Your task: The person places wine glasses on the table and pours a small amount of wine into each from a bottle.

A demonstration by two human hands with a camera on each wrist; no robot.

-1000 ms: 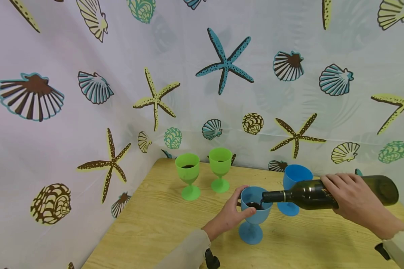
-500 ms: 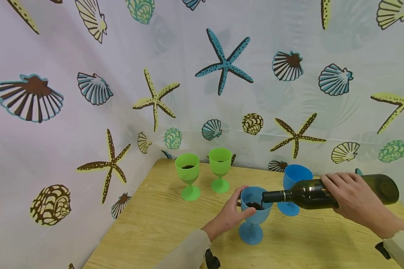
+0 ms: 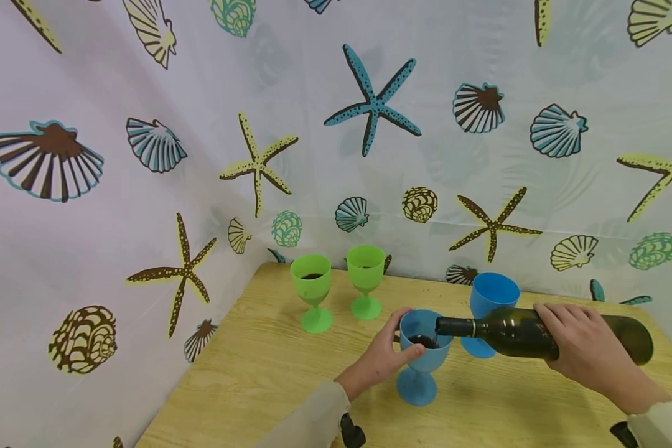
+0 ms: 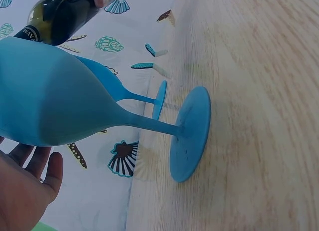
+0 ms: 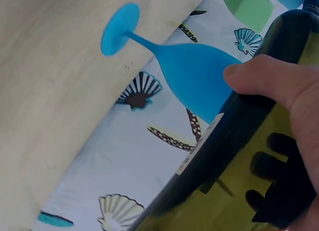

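My left hand [image 3: 378, 358] cups the bowl of a light blue goblet [image 3: 434, 363], thumb on the near side. The goblet stands upright on the table with dark liquid inside. My right hand [image 3: 585, 348] grips a dark green wine bottle [image 3: 515, 333] round its body, holding it almost level. Its mouth is over the goblet's right rim. In the left wrist view the goblet's foot [image 4: 192, 133] is flat on the wood. In the right wrist view the right thumb [image 5: 254, 79] lies across the bottle.
A darker blue goblet [image 3: 495, 289] stands behind the bottle, partly covered by it. Two green goblets, one at left [image 3: 315, 320] and another beside it [image 3: 366, 307], hold dark liquid near the back. A shell-print curtain [image 3: 308, 81] borders the wooden table [image 3: 246, 386].
The right hand and the bottle's base have dropped a little, so the bottle slopes down more toward its base. Its mouth stays at the goblet's rim. The left hand has stayed put.
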